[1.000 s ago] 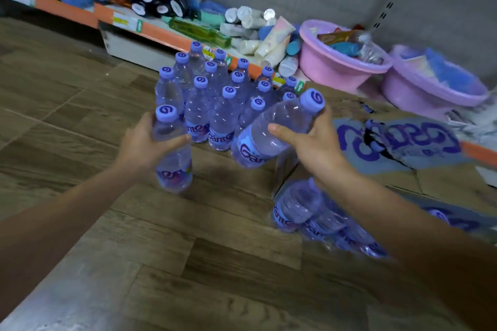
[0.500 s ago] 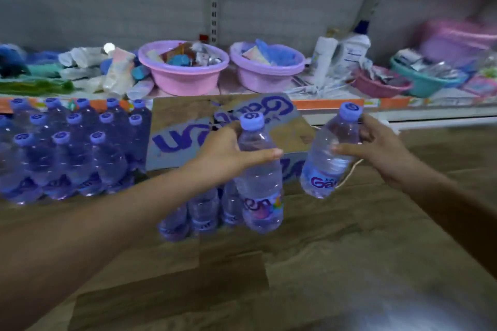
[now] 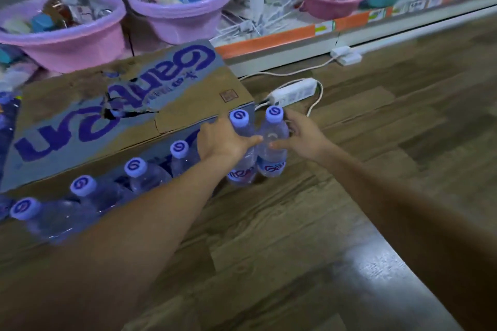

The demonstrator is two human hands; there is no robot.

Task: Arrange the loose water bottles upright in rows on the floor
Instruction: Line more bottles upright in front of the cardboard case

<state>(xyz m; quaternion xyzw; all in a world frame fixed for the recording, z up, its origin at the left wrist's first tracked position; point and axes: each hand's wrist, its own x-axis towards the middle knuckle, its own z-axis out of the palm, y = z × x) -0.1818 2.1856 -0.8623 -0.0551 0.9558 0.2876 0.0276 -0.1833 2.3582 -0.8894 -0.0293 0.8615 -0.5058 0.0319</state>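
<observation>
Two clear water bottles with purple caps stand side by side on the wooden floor. My left hand (image 3: 224, 140) grips the left bottle (image 3: 242, 169) just below its cap. My right hand (image 3: 302, 137) holds the right bottle (image 3: 273, 158) around its shoulder. To their left, a row of upright bottles (image 3: 139, 174) with purple caps runs along the front of a cardboard box (image 3: 121, 105); my left forearm hides part of that row.
A white power strip (image 3: 293, 93) with its cable lies on the floor just behind the two bottles. A low shelf (image 3: 269, 40) behind holds pink and purple basins (image 3: 177, 8) full of goods. Open wooden floor (image 3: 295, 250) lies in front and to the right.
Both hands have come down from mid-air and set their bottles upright on the floor at the right end of the row. The view has shifted right and closer.
</observation>
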